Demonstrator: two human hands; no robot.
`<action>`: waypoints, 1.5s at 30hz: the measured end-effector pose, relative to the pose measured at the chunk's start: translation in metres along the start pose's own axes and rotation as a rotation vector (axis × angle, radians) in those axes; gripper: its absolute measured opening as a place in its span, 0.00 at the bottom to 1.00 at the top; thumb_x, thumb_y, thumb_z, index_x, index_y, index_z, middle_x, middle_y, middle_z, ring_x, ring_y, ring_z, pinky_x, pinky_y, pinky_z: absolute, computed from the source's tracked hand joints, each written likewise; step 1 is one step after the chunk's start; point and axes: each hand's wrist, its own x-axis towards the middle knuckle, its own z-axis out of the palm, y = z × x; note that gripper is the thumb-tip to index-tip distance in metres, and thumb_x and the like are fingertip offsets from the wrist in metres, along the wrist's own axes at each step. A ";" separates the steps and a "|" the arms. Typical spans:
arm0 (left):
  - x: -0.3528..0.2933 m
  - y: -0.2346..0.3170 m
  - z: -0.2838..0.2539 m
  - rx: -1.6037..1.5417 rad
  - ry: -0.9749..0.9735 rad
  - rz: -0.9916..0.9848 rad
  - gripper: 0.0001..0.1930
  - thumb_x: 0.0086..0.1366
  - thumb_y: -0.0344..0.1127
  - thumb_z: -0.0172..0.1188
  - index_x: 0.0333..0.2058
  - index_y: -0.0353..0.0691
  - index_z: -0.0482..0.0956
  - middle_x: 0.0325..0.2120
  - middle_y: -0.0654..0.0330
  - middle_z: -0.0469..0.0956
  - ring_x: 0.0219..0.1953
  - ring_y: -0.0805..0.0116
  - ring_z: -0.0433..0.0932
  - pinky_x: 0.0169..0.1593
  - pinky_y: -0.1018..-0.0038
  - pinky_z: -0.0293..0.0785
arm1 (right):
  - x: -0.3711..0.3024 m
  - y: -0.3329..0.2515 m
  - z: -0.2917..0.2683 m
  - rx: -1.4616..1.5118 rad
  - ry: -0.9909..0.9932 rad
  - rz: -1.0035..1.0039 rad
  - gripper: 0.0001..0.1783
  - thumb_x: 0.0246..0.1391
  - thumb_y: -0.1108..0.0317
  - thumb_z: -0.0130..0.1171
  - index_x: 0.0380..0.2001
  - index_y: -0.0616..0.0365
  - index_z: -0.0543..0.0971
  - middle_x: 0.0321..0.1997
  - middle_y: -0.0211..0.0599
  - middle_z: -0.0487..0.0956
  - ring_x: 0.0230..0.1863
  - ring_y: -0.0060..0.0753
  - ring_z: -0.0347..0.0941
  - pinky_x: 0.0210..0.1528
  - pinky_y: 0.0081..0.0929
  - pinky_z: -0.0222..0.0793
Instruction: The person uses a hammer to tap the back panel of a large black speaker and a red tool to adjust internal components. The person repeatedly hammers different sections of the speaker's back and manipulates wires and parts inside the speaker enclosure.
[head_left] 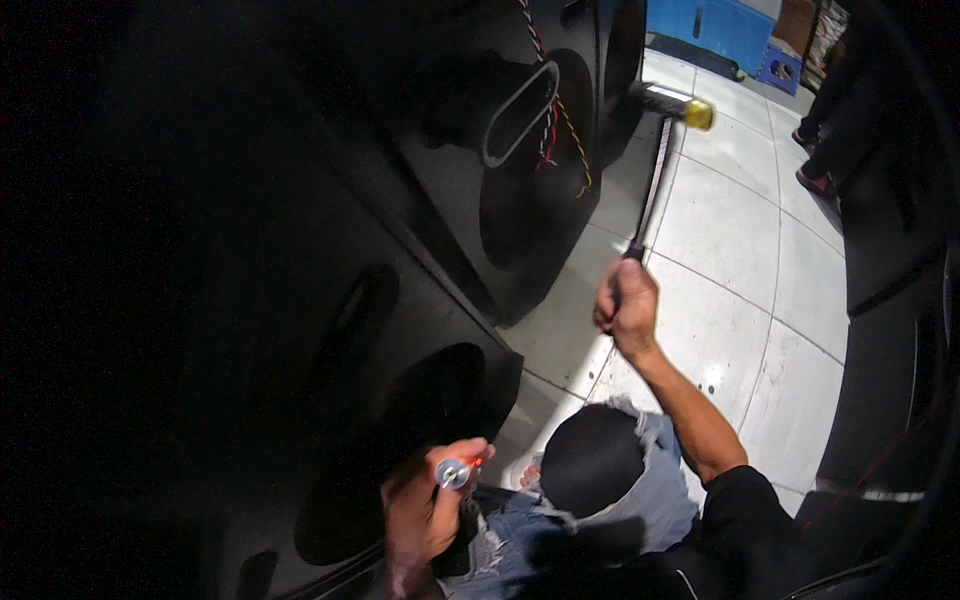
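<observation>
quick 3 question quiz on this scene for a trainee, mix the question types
1. True or false: the right hand grips a hammer by the end of its handle.
2. What does the left hand hold: A a small silver-tipped tool, B a paint can, C a cloth?
3. Fill in: the black speaker cabinet has ___ wires hanging at its opening.

Key: 1 true; 2 A; 3 braided
</observation>
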 end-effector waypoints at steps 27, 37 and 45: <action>0.025 0.010 0.004 0.279 0.353 -0.253 0.13 0.68 0.35 0.57 0.39 0.29 0.81 0.33 0.47 0.84 0.39 0.60 0.84 0.46 0.69 0.77 | 0.052 0.066 0.019 -0.010 0.220 -0.753 0.24 0.66 0.42 0.43 0.34 0.55 0.64 0.15 0.32 0.63 0.12 0.25 0.56 0.15 0.25 0.58; 0.013 0.011 -0.005 0.352 0.422 -0.278 0.09 0.67 0.31 0.56 0.38 0.30 0.81 0.32 0.53 0.85 0.37 0.62 0.84 0.46 0.70 0.77 | 0.026 0.041 0.034 0.720 -0.139 -0.366 0.24 0.65 0.42 0.47 0.39 0.54 0.64 0.16 0.31 0.63 0.14 0.23 0.56 0.16 0.23 0.59; 0.019 0.008 -0.002 0.358 0.387 -0.241 0.13 0.69 0.38 0.56 0.39 0.32 0.81 0.31 0.51 0.84 0.37 0.62 0.84 0.44 0.66 0.78 | 0.034 0.077 0.041 -0.203 -0.210 -0.305 0.14 0.64 0.59 0.51 0.30 0.59 0.72 0.20 0.38 0.73 0.16 0.25 0.67 0.17 0.23 0.60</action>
